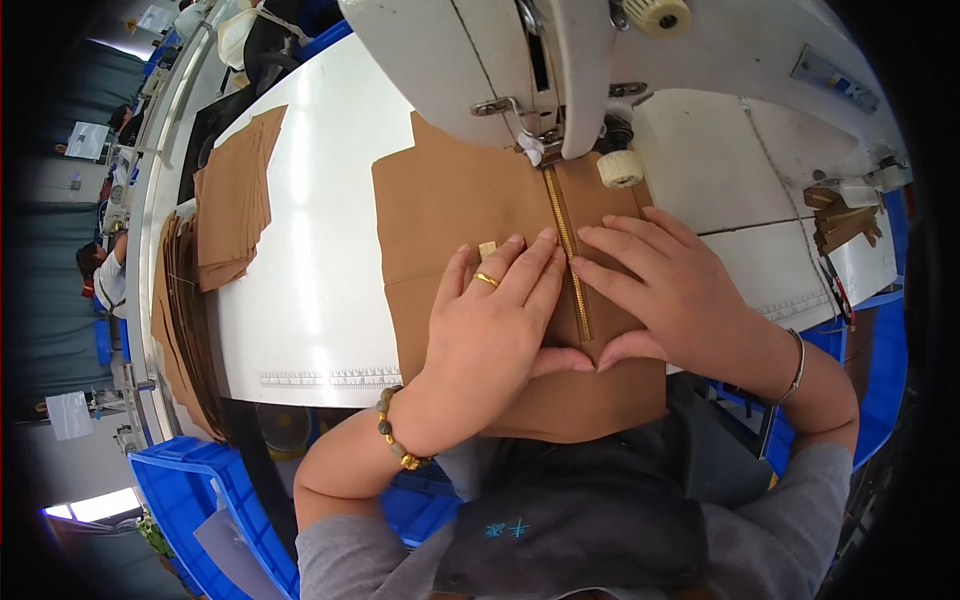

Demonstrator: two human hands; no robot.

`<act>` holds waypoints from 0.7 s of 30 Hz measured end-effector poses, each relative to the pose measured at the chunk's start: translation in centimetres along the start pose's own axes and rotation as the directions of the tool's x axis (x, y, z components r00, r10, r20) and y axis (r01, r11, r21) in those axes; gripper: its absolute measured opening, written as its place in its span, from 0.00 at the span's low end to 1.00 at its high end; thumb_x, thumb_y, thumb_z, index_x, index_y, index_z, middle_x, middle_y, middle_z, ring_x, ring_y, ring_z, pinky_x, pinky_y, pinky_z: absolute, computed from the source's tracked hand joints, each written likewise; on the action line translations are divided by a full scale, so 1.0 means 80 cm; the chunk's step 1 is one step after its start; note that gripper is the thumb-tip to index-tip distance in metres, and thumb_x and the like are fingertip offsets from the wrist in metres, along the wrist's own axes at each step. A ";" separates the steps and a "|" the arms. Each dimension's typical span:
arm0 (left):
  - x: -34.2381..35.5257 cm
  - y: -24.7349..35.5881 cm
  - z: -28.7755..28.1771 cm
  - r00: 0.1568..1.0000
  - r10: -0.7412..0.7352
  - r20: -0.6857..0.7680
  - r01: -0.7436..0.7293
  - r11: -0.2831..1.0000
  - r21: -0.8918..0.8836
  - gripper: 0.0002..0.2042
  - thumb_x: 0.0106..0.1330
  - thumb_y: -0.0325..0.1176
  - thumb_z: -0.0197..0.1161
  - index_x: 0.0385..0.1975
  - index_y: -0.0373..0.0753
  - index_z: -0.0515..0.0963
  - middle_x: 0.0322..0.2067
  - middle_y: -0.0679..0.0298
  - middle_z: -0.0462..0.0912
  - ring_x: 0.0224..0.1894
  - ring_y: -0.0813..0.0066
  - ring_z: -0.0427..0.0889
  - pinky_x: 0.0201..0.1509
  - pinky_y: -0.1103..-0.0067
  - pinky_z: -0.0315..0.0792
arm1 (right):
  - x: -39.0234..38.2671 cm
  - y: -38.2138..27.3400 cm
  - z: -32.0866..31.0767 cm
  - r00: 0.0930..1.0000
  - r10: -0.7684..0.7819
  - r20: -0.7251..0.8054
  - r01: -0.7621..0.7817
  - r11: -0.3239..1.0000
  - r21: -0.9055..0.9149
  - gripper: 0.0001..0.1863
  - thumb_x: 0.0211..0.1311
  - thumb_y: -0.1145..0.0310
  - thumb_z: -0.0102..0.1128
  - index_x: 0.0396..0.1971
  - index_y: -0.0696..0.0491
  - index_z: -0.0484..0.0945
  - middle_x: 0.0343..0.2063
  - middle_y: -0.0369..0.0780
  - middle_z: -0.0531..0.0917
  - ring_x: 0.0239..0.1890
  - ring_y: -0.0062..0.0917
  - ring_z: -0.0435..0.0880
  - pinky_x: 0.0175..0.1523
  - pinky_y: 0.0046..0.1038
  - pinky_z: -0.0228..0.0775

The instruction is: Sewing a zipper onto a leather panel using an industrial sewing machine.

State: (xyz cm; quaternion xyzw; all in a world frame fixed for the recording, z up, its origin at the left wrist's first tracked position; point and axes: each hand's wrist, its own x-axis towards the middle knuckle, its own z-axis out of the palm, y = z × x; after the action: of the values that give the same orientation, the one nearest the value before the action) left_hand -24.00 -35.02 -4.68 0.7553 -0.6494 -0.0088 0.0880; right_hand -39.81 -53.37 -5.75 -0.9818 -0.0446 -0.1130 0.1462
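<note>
A brown fabric piece (440, 210) lies under the white sewing machine's head (480, 60), its near part hanging over the table's front edge. Down it runs a gold-toothed zipper (568, 240), whose far end meets the presser foot (543, 156). Flat on the fabric left of the zipper rests my left hand (500, 305), fingers stretched out, next to a small pale tab (487, 251). My right hand (665, 290) presses down just right of the zipper, its fingers spread. Both thumbs point toward each other below the zipper's near end.
Brown cut pieces (235, 200) are stacked on the left of the white table (320, 200), with more hanging over its edge (180, 320). A blue crate (210, 500) stands at lower left. Brown strips (845, 220) lie at right. Other people work far left.
</note>
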 end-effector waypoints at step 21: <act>0.057 -0.051 0.005 0.994 -0.007 -0.108 0.010 1.000 0.020 0.44 0.46 0.63 0.73 0.61 0.38 0.80 0.61 0.65 0.80 0.60 0.60 0.79 0.71 0.53 0.67 | 0.043 0.037 0.018 0.994 -0.014 -0.105 -0.002 0.990 -0.143 0.42 0.41 0.43 0.78 0.57 0.53 0.82 0.55 0.40 0.81 0.65 0.36 0.76 0.71 0.42 0.65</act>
State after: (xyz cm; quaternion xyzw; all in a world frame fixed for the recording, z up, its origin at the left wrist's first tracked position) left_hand -19.33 -38.98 -5.17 0.7584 -0.6405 0.0384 0.1150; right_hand -35.81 -55.55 -7.06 -0.9822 -0.0315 -0.1680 0.0773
